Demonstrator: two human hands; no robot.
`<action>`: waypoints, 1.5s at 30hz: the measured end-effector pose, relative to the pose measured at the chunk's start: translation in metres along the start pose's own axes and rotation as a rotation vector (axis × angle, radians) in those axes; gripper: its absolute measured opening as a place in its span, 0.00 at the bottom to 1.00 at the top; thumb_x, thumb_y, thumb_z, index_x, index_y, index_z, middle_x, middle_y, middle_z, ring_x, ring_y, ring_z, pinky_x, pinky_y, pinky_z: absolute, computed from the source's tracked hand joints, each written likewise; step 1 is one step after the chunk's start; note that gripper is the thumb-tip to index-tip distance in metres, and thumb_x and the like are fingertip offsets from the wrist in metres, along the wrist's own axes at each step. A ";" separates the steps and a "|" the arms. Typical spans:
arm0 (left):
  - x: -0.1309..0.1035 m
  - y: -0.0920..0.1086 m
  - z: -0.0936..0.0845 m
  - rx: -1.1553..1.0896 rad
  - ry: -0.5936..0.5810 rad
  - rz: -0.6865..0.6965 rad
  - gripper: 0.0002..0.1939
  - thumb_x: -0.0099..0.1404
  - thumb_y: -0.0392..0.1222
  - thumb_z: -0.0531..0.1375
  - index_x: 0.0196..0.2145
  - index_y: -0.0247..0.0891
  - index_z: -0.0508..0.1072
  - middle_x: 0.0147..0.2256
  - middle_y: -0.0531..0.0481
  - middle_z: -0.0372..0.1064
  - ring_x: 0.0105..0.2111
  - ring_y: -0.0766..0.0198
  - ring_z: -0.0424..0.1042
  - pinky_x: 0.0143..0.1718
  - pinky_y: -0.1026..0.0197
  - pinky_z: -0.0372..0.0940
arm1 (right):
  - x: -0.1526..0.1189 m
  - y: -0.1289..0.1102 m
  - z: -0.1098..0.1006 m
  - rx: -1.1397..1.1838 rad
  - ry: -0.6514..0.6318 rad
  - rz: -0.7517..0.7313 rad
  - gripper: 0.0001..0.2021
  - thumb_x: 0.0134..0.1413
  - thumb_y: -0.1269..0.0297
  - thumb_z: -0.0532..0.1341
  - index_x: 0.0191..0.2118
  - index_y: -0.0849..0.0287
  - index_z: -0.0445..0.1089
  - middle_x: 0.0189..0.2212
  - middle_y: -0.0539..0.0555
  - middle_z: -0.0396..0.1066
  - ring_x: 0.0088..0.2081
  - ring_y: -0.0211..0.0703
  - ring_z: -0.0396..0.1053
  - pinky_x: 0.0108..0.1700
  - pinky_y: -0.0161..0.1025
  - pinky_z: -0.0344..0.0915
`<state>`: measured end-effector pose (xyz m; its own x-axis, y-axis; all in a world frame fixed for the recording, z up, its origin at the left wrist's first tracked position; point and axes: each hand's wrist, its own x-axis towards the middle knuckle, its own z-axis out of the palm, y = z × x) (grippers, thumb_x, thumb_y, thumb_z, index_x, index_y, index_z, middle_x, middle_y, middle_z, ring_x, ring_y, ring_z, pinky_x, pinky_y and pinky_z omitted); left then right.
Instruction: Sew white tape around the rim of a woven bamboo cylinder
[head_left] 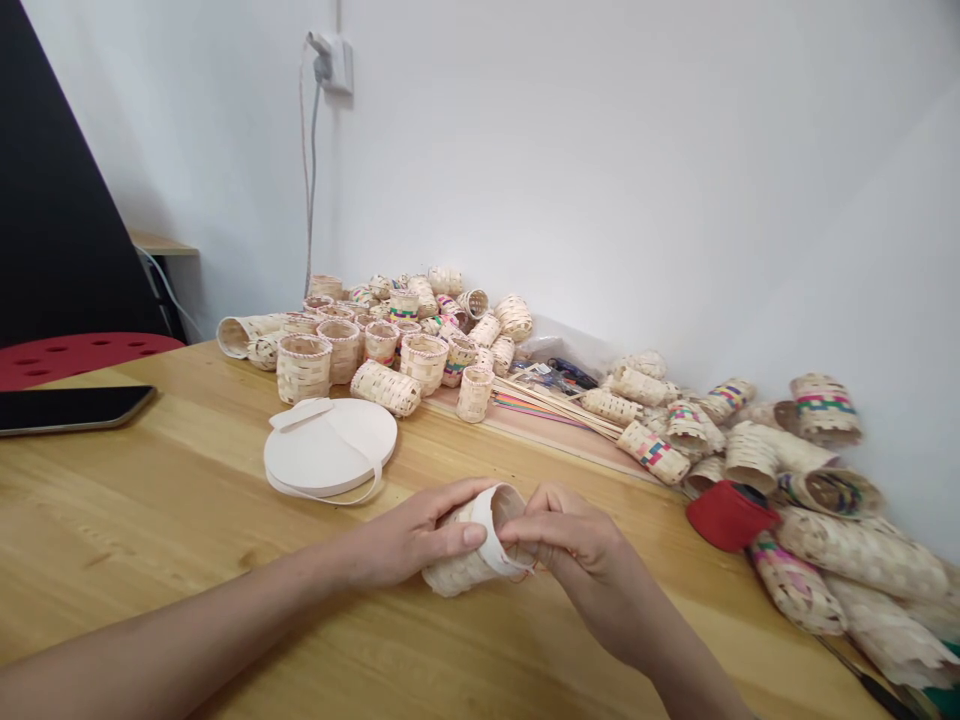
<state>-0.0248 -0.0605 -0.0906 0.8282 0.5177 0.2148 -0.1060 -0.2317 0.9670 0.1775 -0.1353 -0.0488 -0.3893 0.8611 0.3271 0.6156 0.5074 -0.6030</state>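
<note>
A small woven bamboo basket (pixel 459 574) lies tilted on its side just above the table, its mouth turned to the right. A white band (pixel 489 520) runs round its rim. My left hand (pixel 420 535) wraps round the basket's body, with the thumb on the near side by the band. At the mouth, my right hand (pixel 574 540) is closed in a pinch, its fingertips at the rim's inner edge. A thin orange thread (pixel 519 577) shows by the rim and around these fingers; whether a needle is there is hidden.
A roll of white strip (pixel 330 447) lies beyond my left hand. Several woven baskets (pixel 304 368) crowd the back, with more (pixel 862 550) piled at right. Thin coloured strips (pixel 540 405), a red roll (pixel 731 515) and a phone (pixel 75 408) also lie on the table (pixel 187 510).
</note>
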 end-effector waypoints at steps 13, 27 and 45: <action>-0.001 0.004 0.001 0.046 -0.018 -0.002 0.27 0.65 0.55 0.53 0.57 0.39 0.61 0.46 0.46 0.65 0.46 0.55 0.63 0.46 0.59 0.60 | 0.001 -0.001 0.005 -0.160 0.060 -0.099 0.13 0.64 0.67 0.51 0.35 0.53 0.72 0.27 0.49 0.62 0.32 0.38 0.62 0.33 0.36 0.57; -0.003 0.002 0.000 0.025 -0.057 0.022 0.27 0.66 0.54 0.53 0.58 0.39 0.59 0.47 0.46 0.64 0.49 0.54 0.61 0.49 0.57 0.58 | 0.005 -0.004 0.014 -0.025 0.038 -0.058 0.11 0.62 0.70 0.52 0.30 0.56 0.68 0.25 0.48 0.62 0.31 0.37 0.61 0.34 0.35 0.55; -0.001 0.005 -0.001 0.089 -0.056 -0.017 0.22 0.68 0.52 0.49 0.56 0.42 0.61 0.46 0.48 0.64 0.48 0.57 0.61 0.46 0.60 0.58 | 0.004 0.002 -0.002 0.084 0.017 0.045 0.08 0.60 0.69 0.57 0.38 0.52 0.74 0.34 0.49 0.73 0.37 0.39 0.68 0.40 0.36 0.61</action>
<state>-0.0268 -0.0613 -0.0855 0.8592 0.4760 0.1879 -0.0442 -0.2967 0.9539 0.1784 -0.1304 -0.0475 -0.3501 0.8838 0.3102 0.5722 0.4640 -0.6762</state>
